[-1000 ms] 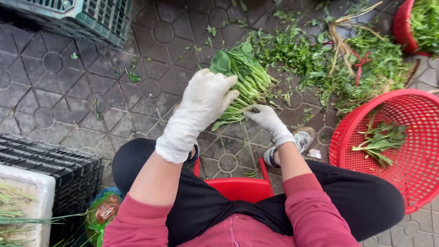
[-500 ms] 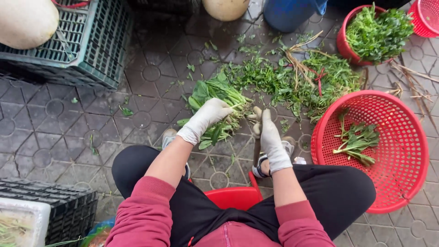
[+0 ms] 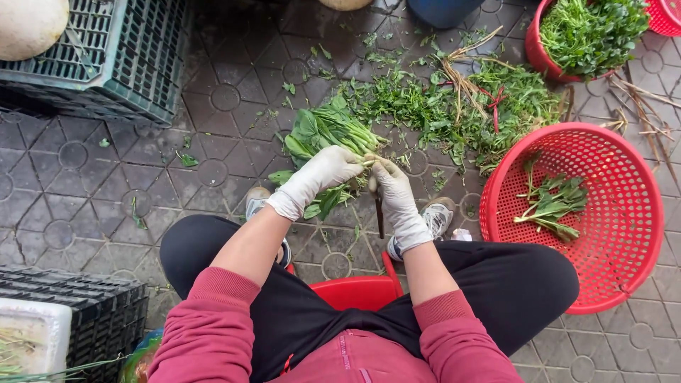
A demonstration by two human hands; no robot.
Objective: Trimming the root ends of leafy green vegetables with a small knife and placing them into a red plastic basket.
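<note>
I counted two gloved hands, the left grip (image 3: 328, 170) closed around one bunch of greens (image 3: 326, 135) held above the paved floor, the right grip (image 3: 391, 186) closed on its stems and a half-hidden knife (image 3: 379, 213), beside three red baskets (image 3: 624, 284), two cut off.

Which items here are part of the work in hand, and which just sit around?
In use: left hand, right hand, bunch of greens, knife, red basket with trimmed stems.
Idle: green crate, black crate, scrap pile.
</note>
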